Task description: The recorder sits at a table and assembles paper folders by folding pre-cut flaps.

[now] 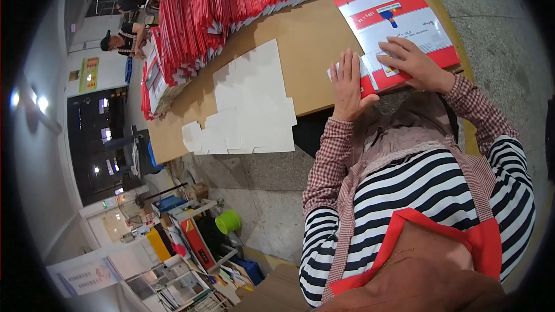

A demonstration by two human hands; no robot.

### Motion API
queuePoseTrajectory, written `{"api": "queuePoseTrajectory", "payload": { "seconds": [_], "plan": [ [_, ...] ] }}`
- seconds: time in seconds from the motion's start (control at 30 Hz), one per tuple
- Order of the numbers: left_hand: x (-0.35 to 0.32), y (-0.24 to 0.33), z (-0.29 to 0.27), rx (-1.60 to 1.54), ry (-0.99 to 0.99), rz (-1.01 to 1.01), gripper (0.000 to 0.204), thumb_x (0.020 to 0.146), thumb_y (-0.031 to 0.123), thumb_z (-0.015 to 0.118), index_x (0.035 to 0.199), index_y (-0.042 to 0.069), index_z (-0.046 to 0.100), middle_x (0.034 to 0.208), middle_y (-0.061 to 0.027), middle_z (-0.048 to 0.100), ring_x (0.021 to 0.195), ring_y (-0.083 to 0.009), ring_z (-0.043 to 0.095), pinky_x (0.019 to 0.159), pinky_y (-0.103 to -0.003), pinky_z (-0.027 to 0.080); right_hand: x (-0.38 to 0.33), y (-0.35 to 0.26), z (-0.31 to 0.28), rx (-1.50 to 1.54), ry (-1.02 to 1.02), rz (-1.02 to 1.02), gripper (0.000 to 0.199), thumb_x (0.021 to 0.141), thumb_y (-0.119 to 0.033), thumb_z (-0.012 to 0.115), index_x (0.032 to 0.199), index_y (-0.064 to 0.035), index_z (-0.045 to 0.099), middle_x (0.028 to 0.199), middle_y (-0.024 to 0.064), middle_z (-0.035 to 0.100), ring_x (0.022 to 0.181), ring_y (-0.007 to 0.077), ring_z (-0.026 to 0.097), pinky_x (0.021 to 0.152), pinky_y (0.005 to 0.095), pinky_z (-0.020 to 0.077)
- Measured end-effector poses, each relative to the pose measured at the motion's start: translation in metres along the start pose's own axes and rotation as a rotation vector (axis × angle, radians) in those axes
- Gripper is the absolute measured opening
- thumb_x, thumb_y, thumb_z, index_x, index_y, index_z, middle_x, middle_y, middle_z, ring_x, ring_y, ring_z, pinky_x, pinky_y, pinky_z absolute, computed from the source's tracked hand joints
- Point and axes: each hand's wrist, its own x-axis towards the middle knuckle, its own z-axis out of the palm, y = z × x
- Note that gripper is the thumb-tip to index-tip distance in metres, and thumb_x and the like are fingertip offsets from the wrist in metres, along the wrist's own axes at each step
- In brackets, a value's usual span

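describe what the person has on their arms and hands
Both hands, left hand and right hand, are bare, no gloves. Each forearm wears a red-and-white checked oversleeve with gathered cuffs, pulled over a black-and-white striped top.

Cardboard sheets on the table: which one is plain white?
The flat sheet lying alone mid-table. The one under both hands and the stacked ones are red and white.

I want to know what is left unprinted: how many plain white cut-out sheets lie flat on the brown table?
1 that shows: a white cut-out sheet left of the left hand, apart from it. More may lie stacked under it; the view cannot settle that.
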Motion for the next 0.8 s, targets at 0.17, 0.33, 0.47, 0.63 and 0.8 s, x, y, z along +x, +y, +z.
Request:
{"api": "queuePoseTrajectory", "payload": {
  "seconds": [0.17,0.33,0.47,0.63,0.8],
  "plan": [
    [0.001,0.002,0.006,0.036,-0.02,-0.012,0.109,0.075,0.079,0.034,0.141,-0.007,0.025,0.149,-0.0241,0.024,0.14,-0.0373,0.021,0.11,-0.056,0.012,-0.005,-0.002,0.003,0.036,0.028,0.029,0.077,0.062,-0.015,0.078,0.132,-0.01,0.046,0.143,0.0125,0.037,0.134,0.0332,0.03,0.11,0.0456,0.0276],
    [0.001,0.002,0.012,0.196,-0.143,-0.036,0.106,0.076,0.076,0.041,0.14,-0.008,0.027,0.149,-0.0241,0.024,0.14,-0.0377,0.019,0.11,-0.057,0.013,-0.008,-0.006,0.01,0.029,-0.038,0.05,0.079,0.066,-0.039,0.075,0.132,-0.0075,0.045,0.143,0.0134,0.036,0.134,0.0329,0.03,0.111,0.0468,0.0253],
    [0.006,0.007,0.012,0.293,-0.181,-0.053,0.1,0.079,0.071,0.045,0.14,-0.007,0.029,0.149,-0.024,0.023,0.14,-0.0401,0.016,0.109,-0.058,0.013,-0.007,-0.005,0.012,0.032,-0.008,0.049,0.061,0.078,-0.036,0.067,0.127,-0.0048,0.049,0.14,0.0156,0.04,0.132,0.0324,0.033,0.111,0.0466,0.0253],
    [0.015,0.015,0.012,0.319,-0.224,-0.14,0.074,0.086,0.049,0.055,0.143,0.007,0.032,0.151,-0.022,0.018,0.139,-0.045,0.012,0.109,-0.059,0.014,-0.009,0.005,0.011,0.108,0.02,0.044,0.042,0.082,-0.022,0.064,0.121,-0.0069,0.056,0.137,0.0169,0.043,0.129,0.0316,0.038,0.109,0.0456,0.0275],
    [0.014,0.013,0.02,0.266,-0.188,-0.194,0.056,0.095,0.032,0.044,0.145,0.013,0.031,0.153,-0.0189,0.016,0.139,-0.0448,0.013,0.11,-0.057,0.013,-0.072,0.03,-0.006,0.107,0.352,0.535,0.044,0.081,-0.016,0.067,0.123,-0.0085,0.056,0.134,0.0154,0.047,0.126,0.0296,0.042,0.106,0.0427,0.0339]
  ]
}}
